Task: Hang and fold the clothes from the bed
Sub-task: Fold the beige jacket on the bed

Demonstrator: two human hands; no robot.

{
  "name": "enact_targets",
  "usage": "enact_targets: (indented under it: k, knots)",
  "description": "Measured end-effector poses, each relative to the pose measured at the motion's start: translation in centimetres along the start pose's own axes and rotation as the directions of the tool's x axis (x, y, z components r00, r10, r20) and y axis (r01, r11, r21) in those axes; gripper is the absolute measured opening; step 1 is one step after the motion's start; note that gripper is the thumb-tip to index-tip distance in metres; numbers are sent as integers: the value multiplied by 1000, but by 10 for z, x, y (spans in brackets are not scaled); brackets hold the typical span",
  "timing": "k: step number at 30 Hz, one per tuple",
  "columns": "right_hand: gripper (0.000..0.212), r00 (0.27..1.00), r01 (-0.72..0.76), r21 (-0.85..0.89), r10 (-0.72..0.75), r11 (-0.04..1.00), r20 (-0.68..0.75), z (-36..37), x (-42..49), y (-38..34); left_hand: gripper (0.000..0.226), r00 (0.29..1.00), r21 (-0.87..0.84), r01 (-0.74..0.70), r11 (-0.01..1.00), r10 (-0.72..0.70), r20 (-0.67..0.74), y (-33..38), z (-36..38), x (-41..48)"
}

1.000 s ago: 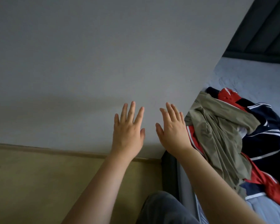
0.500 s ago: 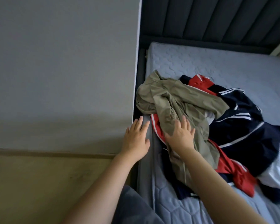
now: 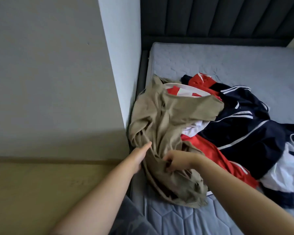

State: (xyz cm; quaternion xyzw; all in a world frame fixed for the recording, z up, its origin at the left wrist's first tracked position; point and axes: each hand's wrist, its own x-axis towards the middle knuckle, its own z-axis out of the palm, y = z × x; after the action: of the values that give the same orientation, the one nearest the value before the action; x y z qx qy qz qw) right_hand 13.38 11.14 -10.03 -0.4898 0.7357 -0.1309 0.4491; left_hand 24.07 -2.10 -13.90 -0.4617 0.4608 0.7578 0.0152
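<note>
Here, khaki garment overlapping red jersey, navy jacket beside

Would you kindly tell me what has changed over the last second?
Both hands came down from the grey wall onto the bed. The right hand now grips the crumpled khaki cloth garment; the left hand touches its edge. The red, navy and white clothes stayed put.

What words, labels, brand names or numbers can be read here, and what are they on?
None can be read.
On the khaki garment: plain, no print shows.
On the navy jacket: white stripes only, no letters.
On the white fabric at the right edge: dark marks, too blurred to read.
On the mattress: quilted pattern, no label in view.
</note>
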Motion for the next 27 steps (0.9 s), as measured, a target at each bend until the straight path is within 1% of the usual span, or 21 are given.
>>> enact_targets:
  k: [2,4,5,6,7,8,9,10,11,12,13,14,15,16,17,19,21,23,25,26,27]
  knots:
    - [19,984,61,-42,-52,997,172,4,-9,-6,44,992,43,-19,999,24,-125,-1,2,1]
    - [33,987,27,29,-31,999,159,10,-12,-1,43,959,214,-86,973,139,-247,-2,5,-1]
    - [31,1000,-13,129,9,992,27,10,-12,2,42,950,271,-124,955,193,-244,-1,6,-4]
    - [23,981,-26,260,74,965,-178,8,-10,6,41,955,297,-168,940,230,-189,1,8,-7]
    - [15,895,-8,385,178,923,-409,5,-7,12,41,964,309,-207,928,248,-98,3,9,-11]
    - [15,764,22,502,310,864,-566,0,-5,16,40,967,322,-242,915,253,8,6,10,-17]
    - [22,683,82,631,417,772,-599,-5,-5,17,38,961,350,-276,895,251,116,9,10,-23]
    - [33,705,155,779,484,608,-518,-10,-3,17,34,944,394,-319,862,250,216,12,11,-29]
    - [44,795,180,899,479,400,-372,-15,-2,18,31,920,460,-366,809,240,310,14,11,-33]
    - [50,864,147,959,441,243,-244,-19,-2,16,29,893,545,-416,727,213,397,16,12,-39]
    - [50,902,129,979,392,161,-183,-19,-2,11,29,865,630,-468,620,177,469,17,14,-43]
    - [42,921,136,980,346,142,-178,-18,-2,6,31,845,685,-507,523,147,513,18,16,-48]
    - [32,919,159,974,336,160,-205,-18,-1,2,34,829,702,-531,475,120,546,19,15,-50]
    - [26,906,185,962,345,201,-246,-18,0,-4,34,820,687,-519,509,71,567,19,11,-52]
    - [24,890,216,953,358,212,-282,-19,-2,-6,32,811,646,-466,604,0,585,22,5,-55]
    - [26,915,233,959,299,159,-272,-25,-13,-9,35,811,562,-317,763,-88,578,26,-15,-58]
    - [21,952,215,970,198,117,-235,-33,-31,-3,37,899,489,-183,853,-56,435,28,-39,-53]
    - [35,975,153,966,130,209,-182,-43,-51,7,25,975,240,-55,969,0,224,25,-58,-43]
    - [37,982,118,925,95,362,-163,-51,-57,20,23,988,-90,49,995,-36,148,24,-62,-38]
    - [29,970,110,878,143,466,-197,-55,-55,26,24,988,-185,68,980,-40,150,23,-60,-35]
    - [24,918,81,792,264,606,-296,-58,-48,34,24,987,-222,68,973,-34,155,22,-56,-33]
